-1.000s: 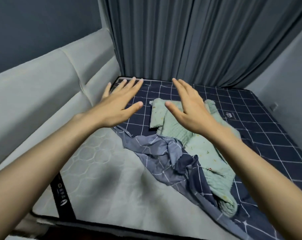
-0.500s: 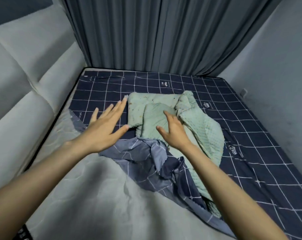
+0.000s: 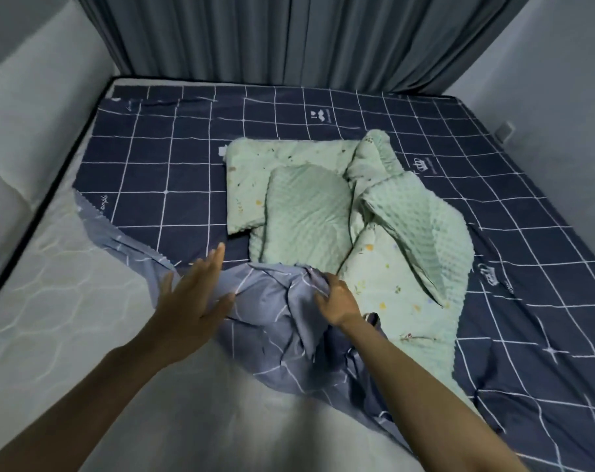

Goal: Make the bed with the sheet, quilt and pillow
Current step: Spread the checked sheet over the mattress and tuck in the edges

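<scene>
2 hands [image 3: 265, 301] on navy grid sheet [image 3: 187, 172], its lettering illegible

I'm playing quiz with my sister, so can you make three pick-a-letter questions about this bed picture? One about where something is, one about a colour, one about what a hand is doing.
1. Where does the green quilt lie?
A. on the blue checked sheet
B. on the floor
C. on the curtain

2. What colour is the bare mattress?
A. red
B. white
C. black

3. What is the right hand doing?
A. resting flat and open
B. gripping bunched sheet
C. holding a cup

Answers: 1 A, the quilt is crumpled mid-bed on the sheet. 2 B, the uncovered near-left part is white. 3 B, its fingers curl into the fabric, while the left hand is spread open.
</scene>
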